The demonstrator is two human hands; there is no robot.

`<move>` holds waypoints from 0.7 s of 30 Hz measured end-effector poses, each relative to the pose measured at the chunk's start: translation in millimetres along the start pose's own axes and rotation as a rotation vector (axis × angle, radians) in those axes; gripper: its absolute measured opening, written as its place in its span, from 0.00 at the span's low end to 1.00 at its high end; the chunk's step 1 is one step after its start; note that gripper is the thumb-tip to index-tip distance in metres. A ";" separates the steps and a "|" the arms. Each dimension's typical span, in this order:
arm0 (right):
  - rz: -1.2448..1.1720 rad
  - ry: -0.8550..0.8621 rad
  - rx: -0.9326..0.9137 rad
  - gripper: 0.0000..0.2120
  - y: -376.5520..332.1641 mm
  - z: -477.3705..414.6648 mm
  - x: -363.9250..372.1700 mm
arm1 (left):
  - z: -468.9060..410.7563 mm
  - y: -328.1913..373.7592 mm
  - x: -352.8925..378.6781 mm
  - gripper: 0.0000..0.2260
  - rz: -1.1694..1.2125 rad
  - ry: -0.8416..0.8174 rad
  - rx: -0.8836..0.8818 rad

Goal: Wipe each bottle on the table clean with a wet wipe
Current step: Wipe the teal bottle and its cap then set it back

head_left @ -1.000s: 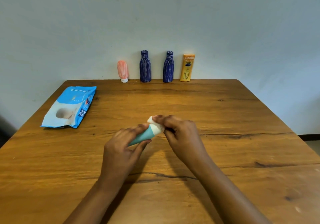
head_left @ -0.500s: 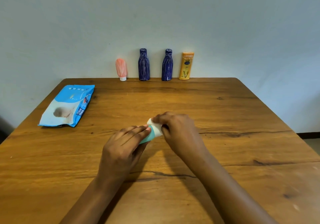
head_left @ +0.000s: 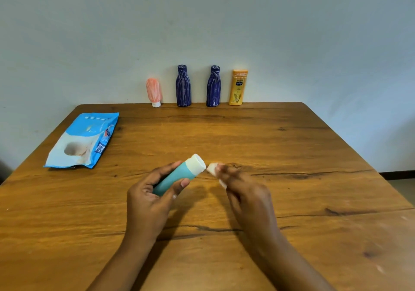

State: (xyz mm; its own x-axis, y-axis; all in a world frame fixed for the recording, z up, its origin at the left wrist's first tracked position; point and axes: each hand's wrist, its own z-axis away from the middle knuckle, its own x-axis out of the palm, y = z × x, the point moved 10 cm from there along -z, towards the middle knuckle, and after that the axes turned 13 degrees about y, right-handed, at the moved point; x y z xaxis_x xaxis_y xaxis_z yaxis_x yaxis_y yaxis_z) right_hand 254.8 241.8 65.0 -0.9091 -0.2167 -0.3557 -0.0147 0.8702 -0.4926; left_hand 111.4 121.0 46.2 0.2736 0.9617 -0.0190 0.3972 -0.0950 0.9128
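The grip of the left hand [head_left: 148, 196] is closed round the teal bottle [head_left: 177, 176], whose lower body is clasped between thumb and curled fingers. The bottle is held in the air above the middle of the bench [head_left: 292, 155], tilted, with its cream cap left bare and pointed up and away toward the far right corner. The cap is on, and nothing of the contents can be seen through the opaque body.

The grip of the right hand [head_left: 244, 191] is pinched on a small bunched white wet wipe [head_left: 212, 169], which is kept at the fingertips. The wipe is held just beside the cap and apart from it by a narrow gap. This hand is blurred, so the lie of each finger cannot be told. Both forearms are brought in from the near edge, the hands side by side and not touching.

Along the far edge four more containers are stood in a row: a pink tube [head_left: 153, 90] set on its white cap, a first dark blue bottle [head_left: 183, 86], a second dark blue bottle [head_left: 213, 87] and a yellow bottle [head_left: 238, 87]. All are capped and opaque. Pale streaks are seen on the pink tube and on both blue bottles.

A blue and white wipes pack [head_left: 83, 142] is laid flat near the left edge, toward the far left corner. Whether its flap is open cannot be told.
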 end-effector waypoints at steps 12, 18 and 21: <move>-0.174 0.029 0.023 0.17 -9.6 -36.9 0.8 | -6.5 -16.2 -6.9 0.14 0.195 -0.004 -0.180; -0.145 -0.096 -0.076 0.19 -34.0 -32.5 31.9 | -7.3 -16.5 -6.0 0.14 0.256 0.016 -0.202; -0.177 -0.085 -0.059 0.18 -24.6 -18.4 25.2 | -8.3 -22.5 -11.9 0.14 0.263 0.043 -0.224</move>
State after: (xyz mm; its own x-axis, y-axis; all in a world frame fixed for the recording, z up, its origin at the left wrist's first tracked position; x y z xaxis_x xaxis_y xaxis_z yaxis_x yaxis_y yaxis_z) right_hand 224.5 223.0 82.7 -0.8518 -0.4030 -0.3347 -0.1978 0.8390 -0.5068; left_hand 92.0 113.9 29.2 0.3025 0.9219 0.2419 0.1144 -0.2871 0.9510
